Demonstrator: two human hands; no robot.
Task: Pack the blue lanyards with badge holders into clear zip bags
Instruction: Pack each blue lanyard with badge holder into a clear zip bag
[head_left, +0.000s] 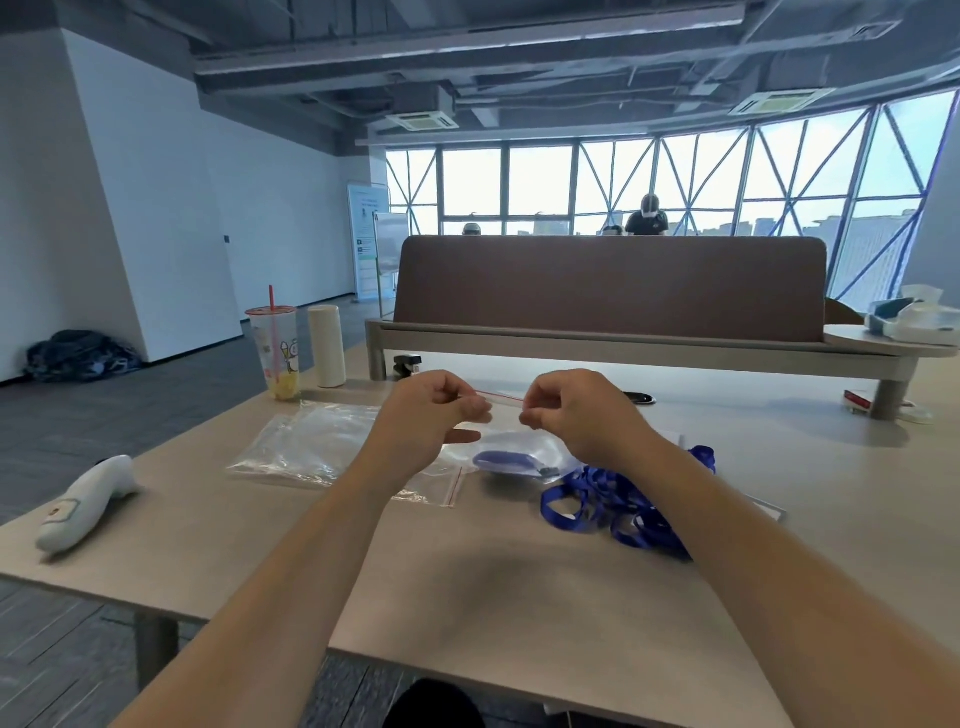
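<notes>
Head view: I record the left hand (441, 410) and right hand (566, 410) raised above the desk (467, 571), fingers of each pinching the red zip strip of a clear zip bag (519, 441). One coiled blue lanyard (506, 461) sits inside that bag. Loose blue lanyards (613, 501) lie just right of it; empty zip bags (311, 441) lie left.

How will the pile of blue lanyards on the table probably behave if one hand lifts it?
Probably floppy: the blue lanyards lie in loose, tangled loops on the table, so strands would likely dangle and drag their neighbours along. They look light, being thin flat ribbon. Rolling seems unlikely; snagging on each other is the likelier trouble.
</notes>
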